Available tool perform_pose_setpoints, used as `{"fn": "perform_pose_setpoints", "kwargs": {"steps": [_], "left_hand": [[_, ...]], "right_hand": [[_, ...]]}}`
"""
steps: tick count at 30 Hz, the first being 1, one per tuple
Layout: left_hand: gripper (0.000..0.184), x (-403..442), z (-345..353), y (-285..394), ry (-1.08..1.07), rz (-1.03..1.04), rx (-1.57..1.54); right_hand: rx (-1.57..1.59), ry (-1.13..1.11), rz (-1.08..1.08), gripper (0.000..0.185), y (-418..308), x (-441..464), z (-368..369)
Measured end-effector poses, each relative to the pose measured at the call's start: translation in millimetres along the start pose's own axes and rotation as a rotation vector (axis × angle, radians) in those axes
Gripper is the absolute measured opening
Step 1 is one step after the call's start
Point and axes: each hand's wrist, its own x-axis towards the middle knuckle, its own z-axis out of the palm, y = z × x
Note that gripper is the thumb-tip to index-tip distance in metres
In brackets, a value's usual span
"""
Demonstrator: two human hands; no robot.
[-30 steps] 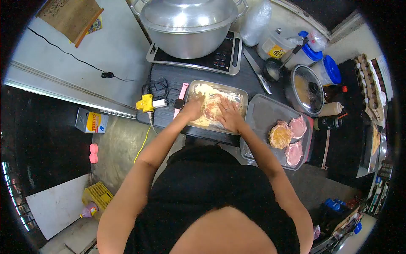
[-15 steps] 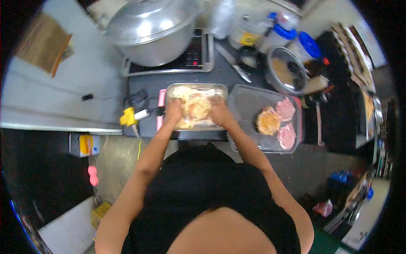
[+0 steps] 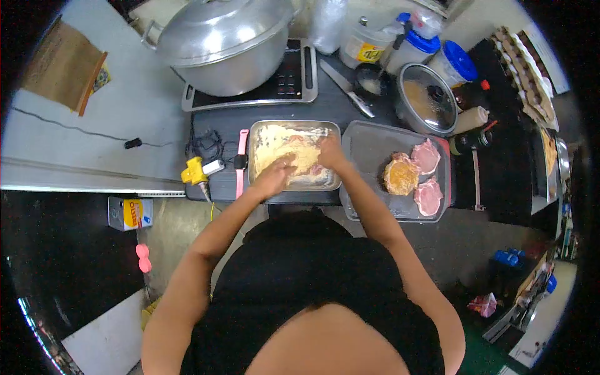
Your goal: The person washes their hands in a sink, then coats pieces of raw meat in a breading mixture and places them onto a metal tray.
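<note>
Metal tray [image 3: 294,123] sits at frame centre, pale powder [image 3: 269,147] inside, with a piece of meat [image 3: 317,170] partly buried, reddish patches showing lower right of the tray. Left hand [image 3: 275,177] is loosely open, fingers bent over the powder near the tray's lower middle. Right hand [image 3: 331,152] is curled over the tray's right side; can't tell if it grips anything. To do this well, I'd scoop powder from the thick left side onto the bare patches, press with flat fingers, and keep strokes inside the rim. Grey tray [image 3: 365,181], right of centre, holds an orange-coated slice [image 3: 400,175] touching two pink slices [image 3: 425,156]. Labels: yellow one on the clear tub [image 3: 369,52], upper middle, and red lettering on a yellow-white box [image 3: 131,214], left; neither reads reliably. Paper bag [image 3: 59,65], upper left: no legible text.
</note>
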Motion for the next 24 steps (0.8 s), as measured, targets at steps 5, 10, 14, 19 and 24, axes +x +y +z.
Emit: {"fn": "perform_pose_setpoints", "kwargs": {"steps": [5,10,14,19,24], "left_hand": [[0.043,-6.5,-9.0,-20.9,0.132,-0.322,0.025],[0.046,21.8,-43.2,-0.5,0.475,-0.169,-0.260],[0.029,42.2,-65.9,-17.9,0.230,-0.340,-0.478],[0.027,31.0,-87.6,2.8,0.357,-0.191,-0.241],[0.027,-8.7,-22.6,-10.5,0.182,-0.201,-0.017]], "right_hand": [[0.485,-0.052,0.155,0.031,-14.9,-0.4,-35.9],[0.535,0.002,-0.089,0.034,-43.8,2.4,-80.4],[0.448,0.145,-0.220,0.029,-65.1,7.5,-128.5],[0.433,0.195,-0.269,0.022,-66.8,-3.9,-129.5],[0.386,0.174,-0.347,0.015,-59.3,-33.8,-51.3]]}}
